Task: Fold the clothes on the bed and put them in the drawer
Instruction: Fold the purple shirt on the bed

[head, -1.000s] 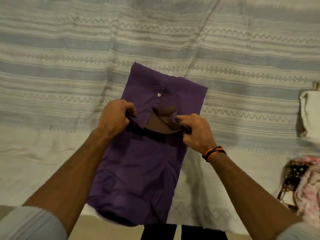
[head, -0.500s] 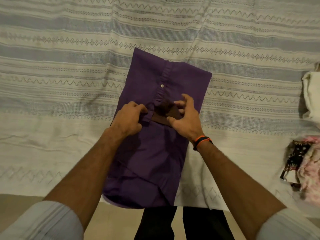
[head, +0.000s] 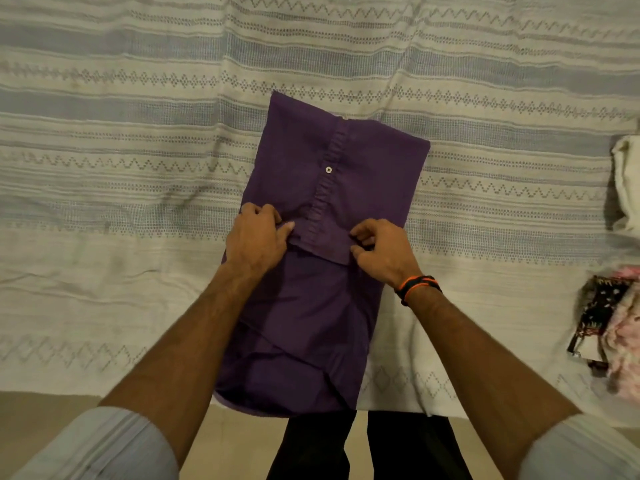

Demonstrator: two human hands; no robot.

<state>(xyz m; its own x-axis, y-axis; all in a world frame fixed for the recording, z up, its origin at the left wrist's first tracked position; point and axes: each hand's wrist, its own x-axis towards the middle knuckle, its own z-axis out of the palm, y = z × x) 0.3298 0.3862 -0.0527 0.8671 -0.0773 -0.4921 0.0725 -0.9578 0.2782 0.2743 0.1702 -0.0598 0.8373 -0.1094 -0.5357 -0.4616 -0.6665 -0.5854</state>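
From the head camera, a purple shirt [head: 311, 306] lies in the middle of the frame on a bed [head: 138, 168] covered with a cream and blue striped sheet. The shirt is folded into a long, narrow shape. It runs from the upper middle of the frame down to the lower middle, where its rounded bottom edge hangs a little over the side of the bed. A strip with gathers goes down the top half, and one small white button [head: 328, 170] sits on it. The lower half has soft creases.

The left hand [head: 258, 239] rests on the left edge of the shirt, about halfway down. Its fingers are curled and pinch the cloth there. The right hand [head: 382, 251] is just across from it, on the right side of the shirt, and its fingertips pinch the corner of a folded flap. The shirt lies under and between both hands. An orange and black band [head: 417, 287] is on the right wrist.

At the right edge of the frame lie a white cloth [head: 627, 181] and, lower down, a pink cloth [head: 623, 341] with a dark patterned cloth [head: 595, 306] beside it.
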